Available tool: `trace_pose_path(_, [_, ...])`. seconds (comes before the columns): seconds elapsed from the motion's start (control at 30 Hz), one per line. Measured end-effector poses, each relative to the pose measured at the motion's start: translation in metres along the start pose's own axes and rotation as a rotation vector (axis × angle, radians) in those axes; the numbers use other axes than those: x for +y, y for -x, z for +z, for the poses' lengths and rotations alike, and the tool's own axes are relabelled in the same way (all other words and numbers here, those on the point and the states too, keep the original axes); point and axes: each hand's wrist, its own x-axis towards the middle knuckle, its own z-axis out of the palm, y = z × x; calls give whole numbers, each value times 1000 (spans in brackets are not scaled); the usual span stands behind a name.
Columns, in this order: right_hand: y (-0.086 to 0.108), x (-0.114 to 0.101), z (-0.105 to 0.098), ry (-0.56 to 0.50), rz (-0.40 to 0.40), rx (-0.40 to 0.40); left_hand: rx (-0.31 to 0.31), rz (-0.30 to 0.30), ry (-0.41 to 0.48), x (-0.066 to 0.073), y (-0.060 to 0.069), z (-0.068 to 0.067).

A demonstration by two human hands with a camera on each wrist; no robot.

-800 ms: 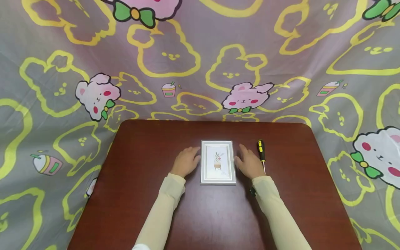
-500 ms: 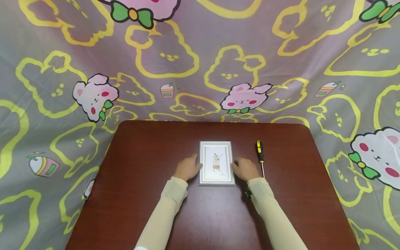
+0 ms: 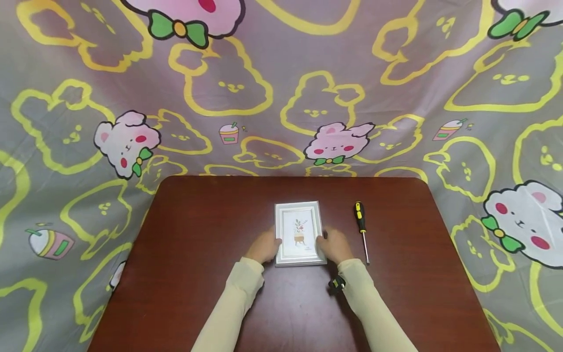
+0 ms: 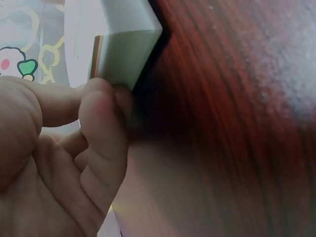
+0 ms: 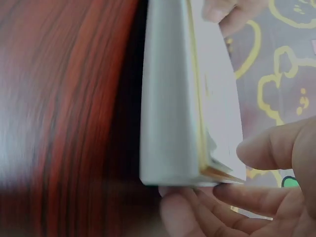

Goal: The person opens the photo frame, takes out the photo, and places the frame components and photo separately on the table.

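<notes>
A white-and-silver picture frame showing a potted plant is held between two hands, its near edge toward the person. My left hand grips its left side, thumb on the front; in the left wrist view the fingers of this hand pinch the frame's edge. On the right side my right hand grips with thumb on the front; in the right wrist view the hand has its fingers beneath the frame and its thumb at the face.
Right of the frame, a yellow-and-black screwdriver lies on the brown table, its shaft toward the person. A black object is at the right wrist. Patterned cloth hangs behind and beside the table.
Both hands have closed in on the frame's sides and now grip it, where they were beside it before. The frame looks slightly tilted. The whole view has shifted a little.
</notes>
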Motion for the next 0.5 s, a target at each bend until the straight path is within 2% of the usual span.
trace_pose_path(0.17, [-1, -4, 2, -125, 51, 22, 4, -22, 4, -3, 2, -3])
trace_pose_path(0.23, [-1, -6, 2, -166, 62, 25, 31, -23, -39, -2, 4, -4])
trace_pose_path(0.3, [-2, -7, 1, -192, 62, 24, 85, -20, -124, 1, 5, -4])
trace_pose_path(0.4, [-1, -11, -2, -216, 66, 18, 182, 4, -253, 13, 7, -4])
trace_pose_path(0.47, [-1, -13, -4, -218, 67, 13, 205, 44, -272, 26, 7, -4])
trace_pose_path(0.5, [-1, -15, -5, -219, 66, 15, 192, 72, -246, 34, 7, -5])
